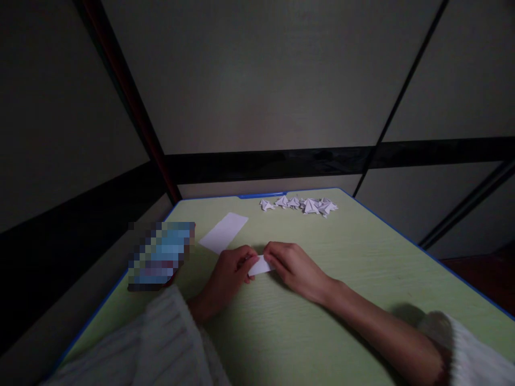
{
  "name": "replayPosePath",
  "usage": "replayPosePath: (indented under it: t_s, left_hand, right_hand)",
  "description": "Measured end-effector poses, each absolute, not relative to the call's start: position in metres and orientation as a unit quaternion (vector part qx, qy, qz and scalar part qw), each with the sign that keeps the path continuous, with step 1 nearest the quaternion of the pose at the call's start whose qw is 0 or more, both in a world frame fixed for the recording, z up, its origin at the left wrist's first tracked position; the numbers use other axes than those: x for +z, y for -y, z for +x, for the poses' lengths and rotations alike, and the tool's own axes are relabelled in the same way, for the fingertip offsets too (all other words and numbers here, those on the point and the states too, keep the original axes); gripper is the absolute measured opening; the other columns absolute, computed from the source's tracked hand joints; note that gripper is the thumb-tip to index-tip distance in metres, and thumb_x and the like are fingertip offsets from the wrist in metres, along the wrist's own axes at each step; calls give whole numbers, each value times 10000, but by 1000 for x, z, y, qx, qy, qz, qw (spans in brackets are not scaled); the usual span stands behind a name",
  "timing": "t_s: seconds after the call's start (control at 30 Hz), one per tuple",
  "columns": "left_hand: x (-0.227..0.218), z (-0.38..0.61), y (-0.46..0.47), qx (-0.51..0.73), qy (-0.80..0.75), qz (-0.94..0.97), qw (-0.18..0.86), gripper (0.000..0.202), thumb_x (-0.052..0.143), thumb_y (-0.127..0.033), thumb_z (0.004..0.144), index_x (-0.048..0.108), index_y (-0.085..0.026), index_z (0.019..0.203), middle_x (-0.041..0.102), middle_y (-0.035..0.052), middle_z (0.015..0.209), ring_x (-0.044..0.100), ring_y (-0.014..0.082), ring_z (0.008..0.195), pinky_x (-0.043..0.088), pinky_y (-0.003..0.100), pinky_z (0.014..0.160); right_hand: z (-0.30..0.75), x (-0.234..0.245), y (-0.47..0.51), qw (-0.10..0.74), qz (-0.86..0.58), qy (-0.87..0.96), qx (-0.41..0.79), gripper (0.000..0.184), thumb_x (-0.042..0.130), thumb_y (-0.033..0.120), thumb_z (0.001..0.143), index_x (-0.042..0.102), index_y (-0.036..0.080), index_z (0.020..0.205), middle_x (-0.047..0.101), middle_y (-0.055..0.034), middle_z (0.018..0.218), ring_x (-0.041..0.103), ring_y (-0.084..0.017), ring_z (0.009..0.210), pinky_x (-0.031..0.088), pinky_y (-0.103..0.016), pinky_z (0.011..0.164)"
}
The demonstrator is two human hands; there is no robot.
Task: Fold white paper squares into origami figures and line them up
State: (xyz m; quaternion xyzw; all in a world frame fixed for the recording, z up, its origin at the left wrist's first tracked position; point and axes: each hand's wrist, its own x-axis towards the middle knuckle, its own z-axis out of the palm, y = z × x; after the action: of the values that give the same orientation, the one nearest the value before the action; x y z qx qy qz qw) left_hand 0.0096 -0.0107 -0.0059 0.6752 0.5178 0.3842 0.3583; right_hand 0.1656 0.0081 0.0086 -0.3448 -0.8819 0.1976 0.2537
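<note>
Pinching the paper (260,265) from both ends with left hand (227,271) and right hand (292,265), low on the table (322,332); might well slip sideways or crease crooked if squeezed unevenly, or nudge the sheet (223,231) just beyond the grip.

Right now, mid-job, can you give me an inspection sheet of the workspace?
Surface: green table with blue edging, dimly lit.
Job's things: small paper, white, held between both hands.
Clutter: flat white sheet just beyond the hands; folded paper pieces in a row at the far edge; blurred blue object at the left edge.
Grips: left hand and right hand each pinch one end of the small paper.
Cables: nothing seen.
Surroundings: pale wall panels with dark rails.
</note>
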Motion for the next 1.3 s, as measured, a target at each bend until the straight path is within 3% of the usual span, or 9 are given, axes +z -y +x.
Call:
replayPosePath:
  t_s: [0.17,0.6,0.67,0.73,0.8,0.9,1.03,1.17,1.3]
  left_hand:
    - [-6,12,15,360,-516,726,277,235,408,-265,756,517,-150,582,451,-44,500,460,83,465,371,169,445]
    - [0,3,12,342,-568,732,159,216,413,-233,739,547,-154,589,526,-32,465,489,98,453,337,194,480]
    - [1,-1,12,361,-586,710,148,209,414,-239,738,542,-151,597,523,-29,464,490,104,463,338,197,479]
    - [1,-2,13,379,-590,699,141,199,417,-244,736,546,-154,614,517,-33,463,483,105,465,339,198,480]
    - [1,0,14,384,-571,710,152,200,418,-242,735,550,-155,614,537,-26,503,487,104,487,348,197,491]
    - [-2,5,16,371,-546,734,158,212,412,-241,742,558,-153,614,550,-20,535,485,99,505,349,190,497]
    - [-6,8,19,324,-514,782,142,221,393,-257,766,577,-169,682,593,-2,609,511,109,552,364,197,551]
    - [-7,10,21,267,-490,823,103,238,372,-236,772,579,-173,674,594,8,609,513,112,556,353,204,567]
    - [-3,9,20,260,-493,824,100,221,385,-197,745,566,-160,622,542,-16,535,471,92,497,317,197,508]
  right_hand:
    - [165,15,-4,163,-323,932,24,143,382,76,736,502,147,764,523,-41,736,463,-139,685,298,-264,652]
    - [199,14,-39,166,-358,918,-44,153,380,46,674,502,134,697,538,-49,723,460,-134,637,296,-286,679]
    - [210,15,-48,199,-412,889,-31,174,376,26,672,511,126,715,547,-61,731,468,-140,635,312,-285,659]
    - [215,16,-50,284,-450,846,27,170,353,73,744,514,124,768,558,-69,745,486,-148,671,336,-262,625]
    - [211,18,-44,343,-409,839,105,168,350,158,800,515,133,823,565,-66,801,498,-140,716,357,-245,640]
    - [193,18,-28,294,-309,888,173,180,373,231,815,521,146,873,573,-53,807,505,-127,717,365,-232,651]
    - [176,13,-13,216,-255,937,99,251,324,226,837,536,142,733,550,-33,656,476,-119,614,337,-239,626]
    - [175,12,-12,185,-238,952,53,228,335,191,826,529,142,716,553,-28,657,471,-116,616,318,-247,643]
    - [183,16,-20,188,-237,949,86,252,332,210,831,533,135,698,542,-26,638,463,-109,608,323,-233,623]
